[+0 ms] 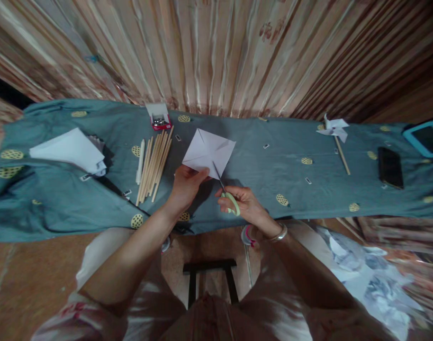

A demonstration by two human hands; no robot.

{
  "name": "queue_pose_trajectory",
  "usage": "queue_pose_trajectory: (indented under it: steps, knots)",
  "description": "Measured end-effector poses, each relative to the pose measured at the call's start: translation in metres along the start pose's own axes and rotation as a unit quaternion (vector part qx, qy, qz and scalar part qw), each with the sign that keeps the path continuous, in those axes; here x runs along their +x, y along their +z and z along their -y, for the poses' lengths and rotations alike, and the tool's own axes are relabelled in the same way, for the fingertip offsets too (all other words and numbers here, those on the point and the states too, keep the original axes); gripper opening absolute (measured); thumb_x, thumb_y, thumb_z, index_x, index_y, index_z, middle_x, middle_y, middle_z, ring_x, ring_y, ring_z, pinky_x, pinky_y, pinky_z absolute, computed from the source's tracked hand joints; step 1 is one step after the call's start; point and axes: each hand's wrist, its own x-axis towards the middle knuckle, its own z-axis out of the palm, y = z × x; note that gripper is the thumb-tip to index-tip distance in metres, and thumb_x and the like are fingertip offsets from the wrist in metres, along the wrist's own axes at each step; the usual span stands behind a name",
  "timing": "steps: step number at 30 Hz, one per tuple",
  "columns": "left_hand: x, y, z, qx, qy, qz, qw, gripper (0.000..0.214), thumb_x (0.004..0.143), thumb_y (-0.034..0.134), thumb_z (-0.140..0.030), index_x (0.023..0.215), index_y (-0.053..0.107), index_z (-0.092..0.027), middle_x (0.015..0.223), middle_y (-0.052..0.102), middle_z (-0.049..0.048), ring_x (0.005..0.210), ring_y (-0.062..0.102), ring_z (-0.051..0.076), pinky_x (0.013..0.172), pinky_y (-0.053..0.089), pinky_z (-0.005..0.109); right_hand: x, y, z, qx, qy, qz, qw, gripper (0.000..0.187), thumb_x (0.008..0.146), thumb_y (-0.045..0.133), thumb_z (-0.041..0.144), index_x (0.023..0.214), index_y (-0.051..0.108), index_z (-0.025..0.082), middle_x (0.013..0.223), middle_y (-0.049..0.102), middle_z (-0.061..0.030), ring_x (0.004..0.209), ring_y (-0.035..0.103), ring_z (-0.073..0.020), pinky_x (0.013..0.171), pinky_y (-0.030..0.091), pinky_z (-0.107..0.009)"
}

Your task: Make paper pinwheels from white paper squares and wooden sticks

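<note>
A white square sheet of paper (210, 148), with lines running in from its corners, is held above the table. My left hand (186, 185) pinches its near left edge, thumb on top. In my right hand (242, 201) is a pair of scissors (232, 202) with pale green handles, my fingers through the loops. The dark blades lie at the near corner of the paper and point toward its middle. Left of the paper, several wooden sticks (155, 163) lie side by side, with a white stick-like piece (140, 161) along their left.
Folded white papers (70, 150) lie at the left of the cloth-covered table (259, 161). An open red-and-white box (159, 118) of small metal pieces stands behind the sticks. At the right are a paper pinwheel (336, 129), a phone (390, 167) and a blue-framed device (428, 138). Crumpled paper (383, 284) lies below.
</note>
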Motion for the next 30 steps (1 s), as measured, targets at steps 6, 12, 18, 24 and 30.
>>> queue_pose_trajectory:
  steps: [6,12,18,24,30]
  knots:
    - [-0.0009,0.0016,-0.0017,-0.013,-0.007,-0.005,1.0,0.023,0.057,0.081,-0.029,0.071,0.068,-0.017,0.07,0.071,-0.0002,0.063,0.064,0.014,0.064,0.054,0.026,0.0004,-0.0003,0.0011,0.002,0.009,-0.002,1.0,0.043,0.058,0.088,0.05,0.078,0.067,0.018,0.055,0.057,0.0065,0.047,0.054,-0.0066,0.046,0.042,-0.017]
    - [-0.002,0.002,-0.0012,0.01,-0.004,0.009,1.0,0.019,0.059,0.079,-0.029,0.065,0.067,-0.016,0.066,0.069,-0.0005,0.059,0.062,0.013,0.061,0.053,0.025,0.0002,-0.0006,0.0042,-0.012,0.003,-0.003,1.0,0.043,0.057,0.088,0.05,0.076,0.067,0.018,0.055,0.059,0.0062,0.048,0.053,-0.0065,0.047,0.043,-0.018]
    - [-0.0019,0.0025,-0.0014,-0.011,-0.009,0.01,1.0,0.022,0.057,0.081,-0.03,0.069,0.068,-0.016,0.068,0.07,-0.0007,0.062,0.063,0.014,0.063,0.053,0.025,0.001,0.0003,0.0018,-0.014,-0.002,-0.015,1.0,0.041,0.058,0.087,0.049,0.073,0.068,0.017,0.053,0.057,0.0058,0.046,0.051,-0.0066,0.044,0.039,-0.017]
    - [-0.0023,0.0028,-0.0003,-0.008,-0.011,0.006,1.0,0.022,0.059,0.081,-0.029,0.072,0.069,-0.016,0.072,0.071,0.0003,0.064,0.065,0.015,0.065,0.053,0.027,0.0009,0.0016,0.0028,0.004,0.005,-0.019,1.0,0.041,0.054,0.089,0.048,0.073,0.068,0.018,0.053,0.058,0.0065,0.046,0.052,-0.0065,0.045,0.041,-0.018]
    - [-0.002,0.0028,-0.0005,0.002,-0.009,0.009,1.0,0.02,0.06,0.08,-0.03,0.069,0.069,-0.015,0.068,0.069,-0.0007,0.06,0.063,0.013,0.063,0.052,0.025,0.0023,0.0011,-0.0013,0.016,0.011,-0.028,0.999,0.042,0.053,0.09,0.046,0.075,0.069,0.018,0.054,0.059,0.0065,0.047,0.053,-0.0064,0.045,0.041,-0.017]
